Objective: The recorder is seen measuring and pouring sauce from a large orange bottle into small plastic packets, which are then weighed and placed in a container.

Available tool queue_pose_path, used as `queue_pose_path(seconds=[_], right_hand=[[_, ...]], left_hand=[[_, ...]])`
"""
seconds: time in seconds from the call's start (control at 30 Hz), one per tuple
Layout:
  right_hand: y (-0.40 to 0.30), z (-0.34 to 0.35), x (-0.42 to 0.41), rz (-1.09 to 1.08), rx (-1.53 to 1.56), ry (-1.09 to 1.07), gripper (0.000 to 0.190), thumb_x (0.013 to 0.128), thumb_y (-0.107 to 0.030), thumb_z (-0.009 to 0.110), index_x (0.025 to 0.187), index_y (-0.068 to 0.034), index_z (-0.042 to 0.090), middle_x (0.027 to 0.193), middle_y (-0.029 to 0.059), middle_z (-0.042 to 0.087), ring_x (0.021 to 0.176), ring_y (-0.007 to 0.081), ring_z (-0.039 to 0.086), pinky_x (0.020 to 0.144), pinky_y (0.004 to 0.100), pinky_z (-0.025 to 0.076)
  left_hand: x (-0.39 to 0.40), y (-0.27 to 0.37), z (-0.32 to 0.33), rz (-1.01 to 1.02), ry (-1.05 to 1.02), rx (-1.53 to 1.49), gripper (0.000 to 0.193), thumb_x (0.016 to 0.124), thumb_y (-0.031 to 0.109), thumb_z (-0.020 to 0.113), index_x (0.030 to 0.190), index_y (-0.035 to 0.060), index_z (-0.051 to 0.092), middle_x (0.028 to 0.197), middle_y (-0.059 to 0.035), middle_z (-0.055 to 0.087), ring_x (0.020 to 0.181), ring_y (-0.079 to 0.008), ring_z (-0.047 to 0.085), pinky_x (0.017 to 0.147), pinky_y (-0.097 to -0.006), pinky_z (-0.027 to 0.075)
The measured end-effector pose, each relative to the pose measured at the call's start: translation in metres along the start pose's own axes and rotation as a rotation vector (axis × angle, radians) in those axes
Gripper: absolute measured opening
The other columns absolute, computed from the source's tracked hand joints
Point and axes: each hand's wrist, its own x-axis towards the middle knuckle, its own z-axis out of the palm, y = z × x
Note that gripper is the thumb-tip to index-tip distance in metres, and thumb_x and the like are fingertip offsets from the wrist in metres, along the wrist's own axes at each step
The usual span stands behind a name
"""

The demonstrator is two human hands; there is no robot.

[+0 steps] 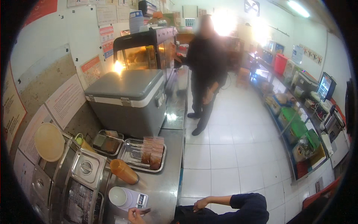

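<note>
At the bottom left, my left hand (136,215) pinches a small dark, flat packet (145,210), its contents too blurred to tell. Just above it are a white digital kitchen scale (142,200) and a white bowl (117,196) on its round platform. My right hand (200,203) rests with curled fingers against the dark clothing at my waist; whether it grips the cloth is unclear. An orange squeeze bottle (124,171) lies or leans on the steel counter. Beyond it, a metal tray (131,165) holds filled clear plastic sachets (153,151).
A large grey cooler box (128,112) stands behind the trays, before a lit food warmer cabinet (139,57). Steel lidded food pans (86,168) line the left. Another person (207,58) stands by the warmer. A shelf with green-lidded boxes (299,130) runs along the right.
</note>
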Motion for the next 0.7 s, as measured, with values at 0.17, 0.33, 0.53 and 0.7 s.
queue_pose_path(seconds=[0.17,0.33,0.53,0.7], right_hand=[[-0.014,-0.011,-0.009,0.108,0.145,-0.04,0.033,0.091,-0.034,0.048,0.087,-0.003,0.056,0.075,0.0083,0.054,0.079,0.019,0.052,0.08,0.0336,0.043],[0.041,0.029,-0.012,0.08,0.703,0.011,0.042,0.089,-0.039,0.05,0.116,-0.008,0.048,0.127,0.0094,0.046,0.12,0.0222,0.039,0.099,0.0336,0.031],[0.082,0.056,-0.016,0.34,0.669,-0.076,0.075,0.082,-0.066,0.039,0.142,-0.027,0.017,0.148,0.0094,0.012,0.136,0.0262,0.011,0.106,0.0475,0.019],[0.064,0.053,-0.03,0.691,0.716,0.007,0.07,0.077,-0.065,0.048,0.134,-0.026,0.039,0.134,0.0089,0.041,0.113,0.0253,0.049,0.094,0.0544,0.034]], left_hand=[[-0.003,0.047,0.018,-0.351,0.051,-0.33,0.008,0.086,0.005,0.051,0.083,-0.0025,0.053,0.078,-0.0137,0.061,0.073,-0.0203,0.056,0.073,-0.034,0.047],[-0.001,-0.005,0.009,-0.034,-0.056,0.113,0.008,0.084,0.005,0.054,0.084,-0.0023,0.055,0.078,-0.0085,0.058,0.076,-0.0177,0.054,0.073,-0.0312,0.046],[-0.002,-0.051,0.039,-0.119,0.009,-0.08,0.01,0.084,0.007,0.056,0.089,-0.0018,0.058,0.08,-0.0057,0.057,0.077,-0.0172,0.053,0.071,-0.0312,0.044],[0.002,-0.134,0.06,0.106,-0.096,0.178,0.01,0.083,0.006,0.057,0.088,-0.002,0.058,0.079,-0.0062,0.057,0.077,-0.0175,0.053,0.071,-0.0311,0.044]])
